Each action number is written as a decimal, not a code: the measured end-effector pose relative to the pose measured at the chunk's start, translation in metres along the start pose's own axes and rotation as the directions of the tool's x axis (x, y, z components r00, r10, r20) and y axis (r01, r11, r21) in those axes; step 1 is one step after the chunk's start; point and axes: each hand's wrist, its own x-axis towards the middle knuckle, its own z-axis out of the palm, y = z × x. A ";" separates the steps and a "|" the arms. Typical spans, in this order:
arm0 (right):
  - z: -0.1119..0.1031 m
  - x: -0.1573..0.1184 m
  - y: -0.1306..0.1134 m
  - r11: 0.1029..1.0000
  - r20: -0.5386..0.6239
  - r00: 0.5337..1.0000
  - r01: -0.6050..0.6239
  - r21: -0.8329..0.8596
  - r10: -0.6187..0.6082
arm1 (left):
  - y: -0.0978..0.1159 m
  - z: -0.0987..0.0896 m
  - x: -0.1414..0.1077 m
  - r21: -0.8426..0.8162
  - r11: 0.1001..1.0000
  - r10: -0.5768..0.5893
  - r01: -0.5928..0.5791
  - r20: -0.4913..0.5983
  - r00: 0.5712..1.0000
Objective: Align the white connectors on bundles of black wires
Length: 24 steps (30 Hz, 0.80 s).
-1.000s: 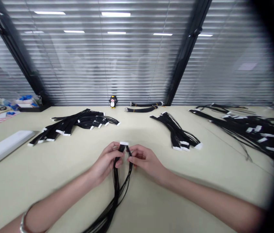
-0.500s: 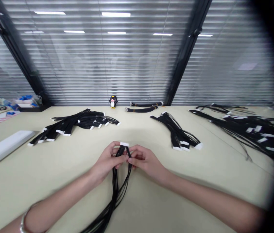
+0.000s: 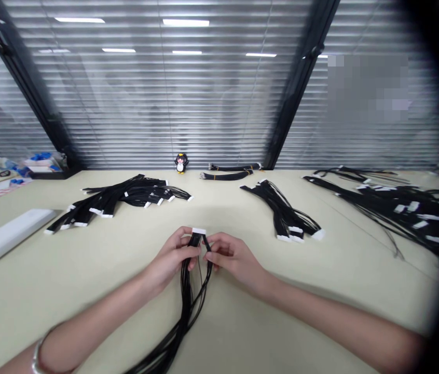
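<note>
A black wire harness (image 3: 183, 311) with a white connector (image 3: 199, 231) at its upper end is held between my hands over the table. My left hand (image 3: 175, 258) grips the thicker, left part of the wires just below the connector, its thumb lying across them. My right hand (image 3: 230, 258) pinches a thinner strand of the same wires on the right side. Between the two parts there is a gap, and a single thin wire hangs down in it. Lower down the wires come together and run out of view at the bottom edge.
Piles of black harnesses with white connectors lie at the back left (image 3: 118, 197), right of centre (image 3: 282, 210) and far right (image 3: 402, 205). Two tied bundles (image 3: 226, 176) and a penguin figure (image 3: 181, 163) are near the blinds. A white device (image 3: 13, 236) rests at left.
The fingers of my two hands have moved slightly apart, and the gap between the wire parts is wider. A single thin wire now shows in that gap.
</note>
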 end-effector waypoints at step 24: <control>0.000 0.002 0.000 0.997 0.047 0.998 0.047 -0.061 -0.044 | -0.001 0.002 0.000 -0.003 1.000 -0.008 0.008 -0.012 1.000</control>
